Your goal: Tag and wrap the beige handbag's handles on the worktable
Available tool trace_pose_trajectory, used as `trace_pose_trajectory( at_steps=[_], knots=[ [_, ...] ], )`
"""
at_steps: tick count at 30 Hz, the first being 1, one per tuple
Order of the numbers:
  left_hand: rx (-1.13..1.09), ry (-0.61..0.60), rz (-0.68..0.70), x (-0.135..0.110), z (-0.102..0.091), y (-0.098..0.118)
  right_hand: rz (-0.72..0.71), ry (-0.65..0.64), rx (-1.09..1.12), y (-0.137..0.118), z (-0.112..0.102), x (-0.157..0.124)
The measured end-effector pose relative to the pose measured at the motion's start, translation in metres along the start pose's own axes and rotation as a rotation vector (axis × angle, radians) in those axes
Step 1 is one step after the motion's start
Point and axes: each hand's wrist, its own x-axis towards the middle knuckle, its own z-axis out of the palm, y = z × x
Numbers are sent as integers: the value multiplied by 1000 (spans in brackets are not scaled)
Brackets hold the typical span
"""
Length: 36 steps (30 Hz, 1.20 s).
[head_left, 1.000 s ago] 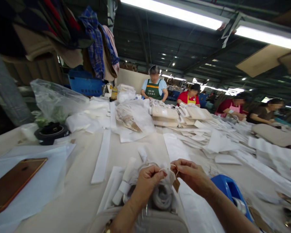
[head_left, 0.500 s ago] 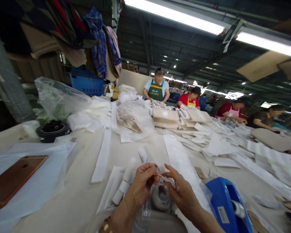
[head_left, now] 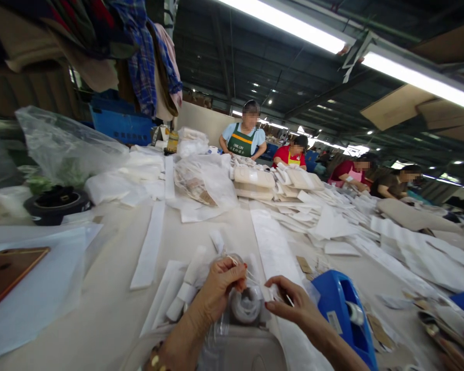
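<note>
My left hand (head_left: 222,283) is closed in a pinch on a thin white string (head_left: 235,260), which loops above its fingertips. To its right, my right hand (head_left: 290,301) has its thumb and forefinger curved and apart. A small whitish piece shows between those fingertips, but I cannot tell whether they touch it. Below and between both hands sits a ring-shaped, translucent whitish roll (head_left: 246,306). Under it lies a smooth beige piece (head_left: 251,350) with clear plastic over part of it. Rolled white strips (head_left: 181,296) lie beside my left wrist.
A blue tape dispenser (head_left: 334,309) stands right of my right hand. A phone (head_left: 13,268) lies at the left, near a black ring-shaped object (head_left: 58,206). Wrapped beige bundles (head_left: 253,178) and white sheets cover the far side, where several people work. Something blurred is at the lower right edge.
My right hand has drawn away from the string and from my left hand, leaving a wider gap. My left hand keeps its pinch. The whole view has shifted, so things appear further left.
</note>
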Motion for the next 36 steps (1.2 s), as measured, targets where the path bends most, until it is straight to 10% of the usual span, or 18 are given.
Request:
trace_pose_trajectory(
  at_steps=[4, 10, 21, 29, 36],
  knots=[
    [-1, 13, 0, 0, 2, 3, 36, -140, 462, 3, -4, -6],
    [8, 18, 2, 0, 2, 4, 99, -123, 541, 8, -1, -8],
    [-10, 43, 38, 1, 1, 2, -96, 243, 189, 44, -9, -11],
    [-10, 32, 47, 0, 0, 2, -229, 277, -193, 61, -9, -21],
    [41, -2, 25, 0, 2, 1, -279, 374, -220, 25, -2, -19]
  ],
)
